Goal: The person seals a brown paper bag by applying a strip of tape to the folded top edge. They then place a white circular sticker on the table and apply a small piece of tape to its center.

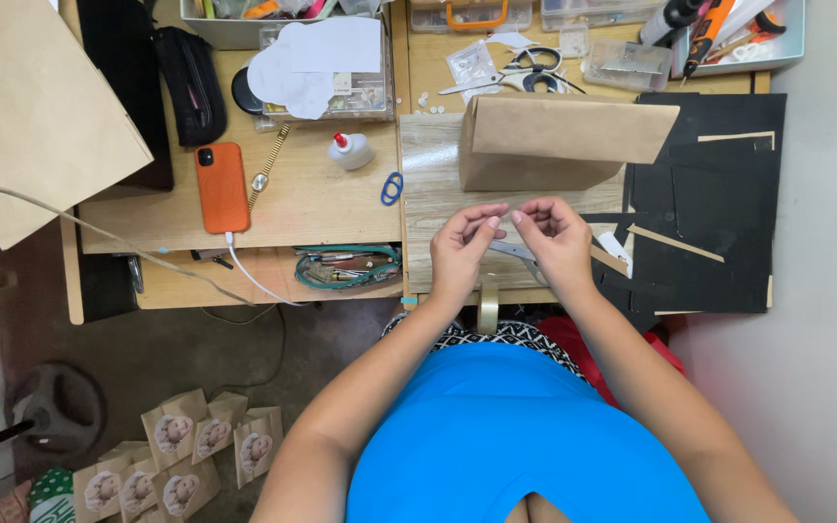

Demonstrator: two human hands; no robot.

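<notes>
Left hand (461,248) and right hand (556,242) held close together over the near edge of the counter (322,199), fingertips nearly meeting, both pinched as if on a thin clear strip of tape; strip itself too faint to make out for sure. Roll of tape (487,307) hanging just below the hands at the counter's near edge. Grey metal tool (515,254) lying under the hands, partly covered by the right one. Just beyond the hands, a folded brown paper bag (559,140) lying on a pale wood-grain board (433,194). Right of the hands, black sheets (719,223) with thin brown strips across them. Left of the board, a blue ring (391,188), a small white glue bottle (350,150), a gold watch (265,172) and an orange phone (222,187) with a white cable. Far side: scissors (525,79), clear boxes of small parts, a black pouch (189,85). Far left, a large brown paper sheet (31,107). Down on the floor (176,358), near left, a cluster of small brown bags (181,455) with round pictures on them.
</notes>
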